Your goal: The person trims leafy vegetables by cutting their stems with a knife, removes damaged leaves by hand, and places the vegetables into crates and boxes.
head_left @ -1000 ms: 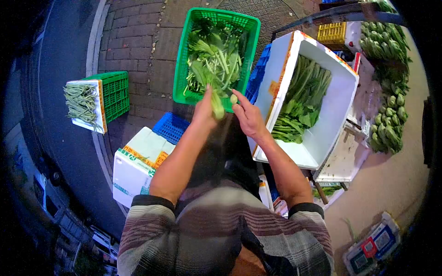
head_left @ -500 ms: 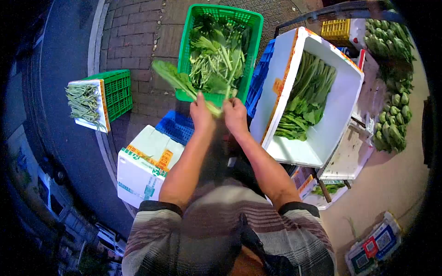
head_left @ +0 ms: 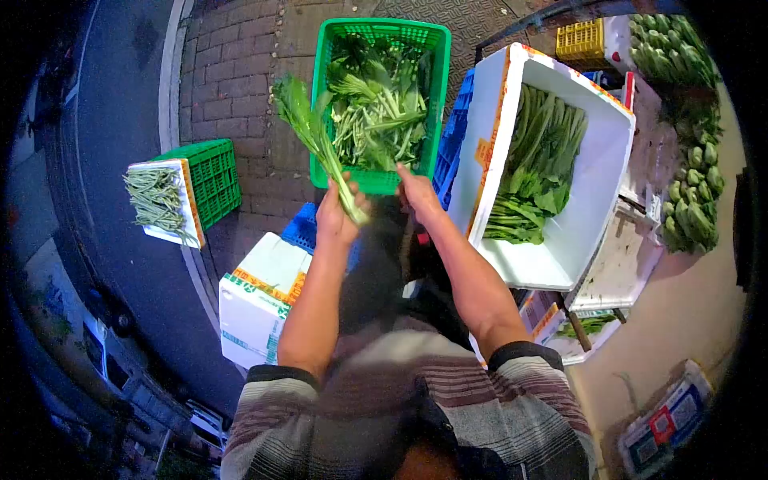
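My left hand (head_left: 339, 216) is closed around the pale lower end of a leafy green stalk (head_left: 326, 152), whose leaves point up and to the left. The leaves overlap the left side of a green plastic basket (head_left: 442, 104). Inside the basket lies a heap of loose leaves and cut stems (head_left: 372, 100). My right hand (head_left: 418, 194) is at the basket's near rim, with the index finger stretched forward and nothing visible in it. Its other fingers are partly hidden and slightly blurred.
To the right, a white foam box (head_left: 596, 208) holds bundled long greens (head_left: 544, 152). A green crate (head_left: 212, 184) with a tray of long beans (head_left: 156, 196) stands left. A closed white foam box (head_left: 260, 308) sits near my left forearm. More vegetables (head_left: 692, 192) lie far right.
My right hand has come away from the stalk and let go of a leafy piece over the basket. My left hand has moved slightly left and down, and its stalk stands more upright.
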Available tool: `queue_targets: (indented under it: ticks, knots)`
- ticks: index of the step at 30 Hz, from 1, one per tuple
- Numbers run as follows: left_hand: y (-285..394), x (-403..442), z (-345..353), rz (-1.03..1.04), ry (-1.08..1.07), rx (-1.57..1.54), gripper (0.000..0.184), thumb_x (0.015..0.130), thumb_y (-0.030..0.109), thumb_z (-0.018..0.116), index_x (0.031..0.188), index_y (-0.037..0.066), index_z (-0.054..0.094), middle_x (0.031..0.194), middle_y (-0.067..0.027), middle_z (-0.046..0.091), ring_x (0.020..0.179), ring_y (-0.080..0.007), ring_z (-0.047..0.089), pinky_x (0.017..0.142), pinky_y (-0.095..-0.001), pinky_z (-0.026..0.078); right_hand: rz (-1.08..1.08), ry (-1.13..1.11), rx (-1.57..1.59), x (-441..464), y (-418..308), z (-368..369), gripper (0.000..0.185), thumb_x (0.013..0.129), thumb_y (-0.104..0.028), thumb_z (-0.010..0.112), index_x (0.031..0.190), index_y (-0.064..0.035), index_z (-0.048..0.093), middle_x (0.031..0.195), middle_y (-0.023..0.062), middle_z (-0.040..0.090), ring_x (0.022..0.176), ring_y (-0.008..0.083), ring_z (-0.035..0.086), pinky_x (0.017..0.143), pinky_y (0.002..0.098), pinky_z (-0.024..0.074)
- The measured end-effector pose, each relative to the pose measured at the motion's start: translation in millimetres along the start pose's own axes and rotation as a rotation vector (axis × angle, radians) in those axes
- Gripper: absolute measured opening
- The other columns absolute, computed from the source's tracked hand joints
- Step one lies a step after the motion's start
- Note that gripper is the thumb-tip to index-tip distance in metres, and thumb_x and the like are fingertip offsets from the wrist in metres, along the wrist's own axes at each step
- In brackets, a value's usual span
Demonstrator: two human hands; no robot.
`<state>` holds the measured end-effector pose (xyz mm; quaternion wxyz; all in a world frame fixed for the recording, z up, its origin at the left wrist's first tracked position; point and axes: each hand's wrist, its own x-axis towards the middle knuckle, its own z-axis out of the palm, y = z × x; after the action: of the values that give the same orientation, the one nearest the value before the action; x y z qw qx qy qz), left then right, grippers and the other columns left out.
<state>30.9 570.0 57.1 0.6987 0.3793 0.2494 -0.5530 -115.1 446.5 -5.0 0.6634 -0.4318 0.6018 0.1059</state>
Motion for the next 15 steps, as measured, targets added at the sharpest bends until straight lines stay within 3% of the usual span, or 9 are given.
queue_targets:
  ticks: [3,5,7,9,10,13,15]
  knots:
    - [-2.7,-4.9,7.9,-0.003,0.004,0.038,0.042,0.101,0.047,0.044,0.119,0.009,0.051,0.082,-0.0033,0.049,0.065,-0.0166,0.044,0.059,-0.0315,0.040,0.031,-0.009,0.130,-5.4,0.9,0.0,0.061,0.092,-0.059,0.055,0.071,-0.0018,0.063,0.054,0.0050,0.051,0.046,0.0165,0.045,0.045,0.0318,0.0338]
    - [-1.5,-8.0,10.7,-0.024,0.002,0.050,0.043,0.101,0.048,0.045,0.118,0.010,0.051,0.080,-0.0027,0.048,0.064,-0.0161,0.043,0.057,-0.0308,0.038,-0.034,-0.051,0.075,-6.6,1.0,0.0,0.055,0.092,-0.054,0.058,0.084,0.0003,0.065,0.062,0.0051,0.054,0.049,0.0153,0.046,0.045,0.0320,0.0358]
    - [-6.1,-10.3,16.6,-0.024,0.028,0.060,0.039,0.097,0.045,0.055,0.115,0.010,0.051,0.074,-0.0023,0.049,0.059,-0.0159,0.043,0.053,-0.0308,0.036,-0.160,-0.045,0.063,-15.5,0.9,-1.2,0.051,0.092,-0.050,0.060,0.090,0.0007,0.066,0.066,0.0049,0.056,0.052,0.0142,0.047,0.047,0.0318,0.0391]
    - [-9.5,-7.1,18.9,-0.034,0.048,0.152,0.036,0.097,0.041,0.057,0.115,0.010,0.052,0.073,-0.0014,0.048,0.058,-0.0146,0.042,0.052,-0.0305,0.035,-0.282,-0.008,0.081,-40.6,-4.3,-14.6,0.041,0.092,-0.041,0.062,0.089,0.0000,0.064,0.068,0.0034,0.056,0.056,0.0118,0.049,0.052,0.0307,0.0442]
    - [-15.7,-7.9,28.4,-0.035,0.027,0.165,0.032,0.100,0.039,0.053,0.115,0.010,0.053,0.072,-0.0007,0.045,0.058,-0.0137,0.039,0.052,-0.0292,0.034,-0.231,-0.051,0.062,-54.5,-2.2,-31.0,0.033,0.092,-0.035,0.062,0.086,-0.0027,0.062,0.069,0.0023,0.056,0.060,0.0112,0.051,0.058,0.0304,0.0485]
    - [-27.9,-8.4,41.9,-0.072,-0.047,0.207,0.026,0.102,0.033,0.051,0.111,0.010,0.055,0.070,0.0006,0.039,0.056,-0.0123,0.034,0.050,-0.0281,0.032,-0.160,-0.128,0.598,-124.2,-0.8,-98.0,0.019,0.090,-0.025,0.065,0.085,-0.0067,0.061,0.069,0.0008,0.054,0.059,0.0115,0.053,0.056,0.0287,0.0498]
    - [-39.3,-7.0,46.5,-0.100,-0.115,0.197,0.020,0.101,0.029,0.054,0.108,0.011,0.056,0.069,0.0013,0.036,0.055,-0.0117,0.032,0.050,-0.0281,0.031,-0.033,0.140,0.796,-143.0,15.0,-153.1,0.010,0.090,-0.014,0.064,0.095,-0.0058,0.062,0.069,0.0003,0.053,0.051,0.0087,0.048,0.045,0.0225,0.0424]
